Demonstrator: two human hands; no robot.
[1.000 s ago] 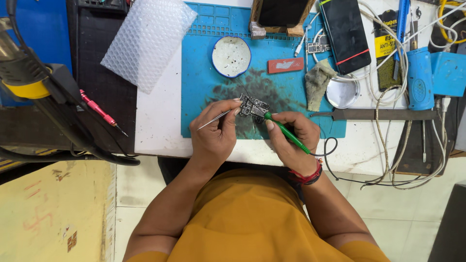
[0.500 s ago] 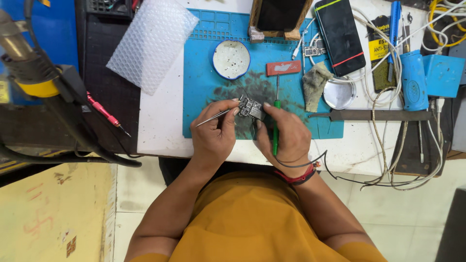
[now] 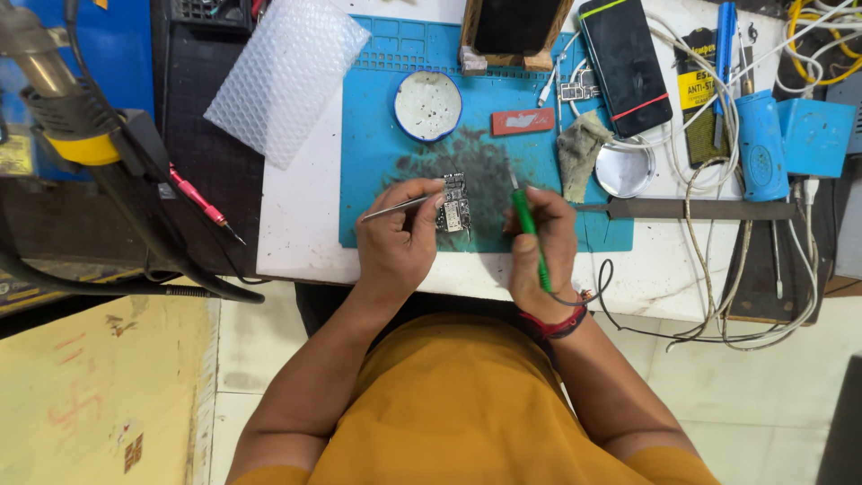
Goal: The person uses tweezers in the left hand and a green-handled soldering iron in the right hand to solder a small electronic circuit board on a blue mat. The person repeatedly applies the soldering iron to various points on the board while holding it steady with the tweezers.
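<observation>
A small circuit board (image 3: 454, 203) rests on the blue work mat (image 3: 377, 135). My left hand (image 3: 398, 241) pinches the board's left edge and also holds metal tweezers (image 3: 388, 211) that stick out to the left. My right hand (image 3: 539, 256) grips a green-handled soldering iron (image 3: 528, 232), tip up and lifted just right of the board, not touching it. A cord runs from the iron past my wrist.
On the mat lie a round white dish (image 3: 428, 106), a red eraser-like block (image 3: 523, 121), a grey cloth (image 3: 579, 151) and a metal lid (image 3: 624, 169). A black phone (image 3: 626, 63), bubble wrap (image 3: 285, 76), a hot-air nozzle (image 3: 49, 81), a red pen tool (image 3: 199, 202) and cables (image 3: 718, 296) surround it.
My right hand has drawn the green iron away from the board and turned it upright. The board now lies flatter and more exposed under my left fingers.
</observation>
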